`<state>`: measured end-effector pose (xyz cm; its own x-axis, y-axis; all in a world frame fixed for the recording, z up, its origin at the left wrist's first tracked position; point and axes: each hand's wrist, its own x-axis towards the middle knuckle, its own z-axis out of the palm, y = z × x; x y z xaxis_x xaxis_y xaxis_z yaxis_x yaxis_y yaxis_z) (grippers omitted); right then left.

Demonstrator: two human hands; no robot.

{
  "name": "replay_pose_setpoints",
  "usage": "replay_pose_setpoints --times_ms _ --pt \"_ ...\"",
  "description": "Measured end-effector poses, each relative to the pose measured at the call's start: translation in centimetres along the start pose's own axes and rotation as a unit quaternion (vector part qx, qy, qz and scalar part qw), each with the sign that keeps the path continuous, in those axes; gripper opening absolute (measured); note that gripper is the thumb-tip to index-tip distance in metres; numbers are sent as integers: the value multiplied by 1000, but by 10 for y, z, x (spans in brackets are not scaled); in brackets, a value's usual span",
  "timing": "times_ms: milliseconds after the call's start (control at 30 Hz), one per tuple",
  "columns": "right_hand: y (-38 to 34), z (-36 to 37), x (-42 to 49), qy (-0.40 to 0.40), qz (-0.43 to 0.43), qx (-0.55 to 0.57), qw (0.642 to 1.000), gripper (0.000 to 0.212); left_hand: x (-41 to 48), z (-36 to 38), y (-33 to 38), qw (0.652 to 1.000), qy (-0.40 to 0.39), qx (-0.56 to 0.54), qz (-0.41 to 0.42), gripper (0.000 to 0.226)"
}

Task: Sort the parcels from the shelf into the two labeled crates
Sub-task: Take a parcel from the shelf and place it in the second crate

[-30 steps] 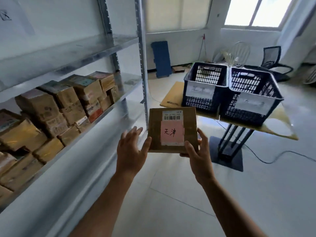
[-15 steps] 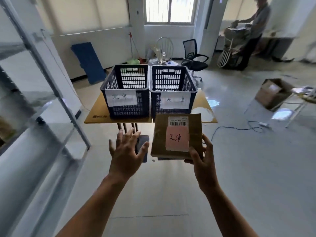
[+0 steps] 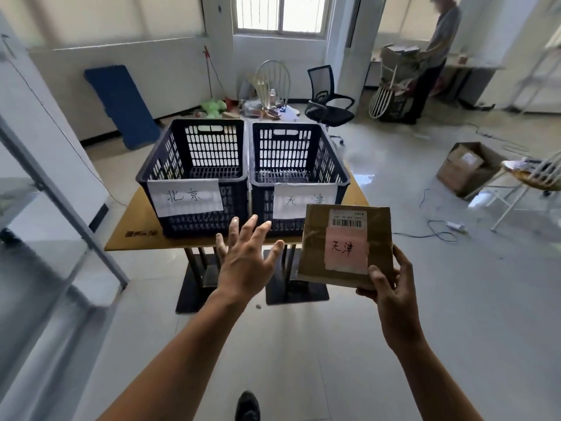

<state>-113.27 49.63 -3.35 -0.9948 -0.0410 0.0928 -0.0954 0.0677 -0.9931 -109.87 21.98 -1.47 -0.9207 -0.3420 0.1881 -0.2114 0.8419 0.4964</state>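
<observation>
Currently carried in right hand (image 3: 391, 299) alone: parcel (image 3: 315, 253), flat and nearly square, broad face toward camera, top edge tipped away. Clamped by thumb on lower right of front face and fingers (image 3: 402, 262) curled round right edge; grip behind parcel hidden. Marked 天津 on pink label (image 3: 346, 250), matching paper label on right crate (image 3: 260, 205). Positioned short of worktop (image 3: 133, 232), on near side of that crate, overlapping its right front corner in view; true gap not determinable. Crate mouth judged ahead, higher and slightly left of holding fingers, so lift over near rim, forward travel, then release required. Right hand nearer to target and in line with it. Left hand (image 3: 246, 262) level with parcel and apart from it, fingers (image 3: 252, 229) spread and straight, holding nothing, roughly in line with seam between crates. Left crate (image 3: 191, 177), labelled 北京, just beside right crate, possibly touching; misdrop risk judged low given parcel's offset to right. Nothing seen on visible mesh floors of either crate. Mouth judged ample for parcel laid flat. Shelf post (image 3: 60, 202) well apart at left; cardboard box (image 3: 464, 168) and white chair (image 3: 534, 174) well apart at right; no obstruction noted along path.
</observation>
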Motion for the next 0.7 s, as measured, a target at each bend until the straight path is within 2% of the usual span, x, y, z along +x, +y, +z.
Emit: replay_pose_setpoints --times_ms 433,700 --pt "-11 111 195 -13 -4 -20 1000 52 196 11 -61 998 -34 25 -38 62" --pt "15 165 329 -21 13 -7 1000 54 314 44 -77 995 -60 42 -60 65"
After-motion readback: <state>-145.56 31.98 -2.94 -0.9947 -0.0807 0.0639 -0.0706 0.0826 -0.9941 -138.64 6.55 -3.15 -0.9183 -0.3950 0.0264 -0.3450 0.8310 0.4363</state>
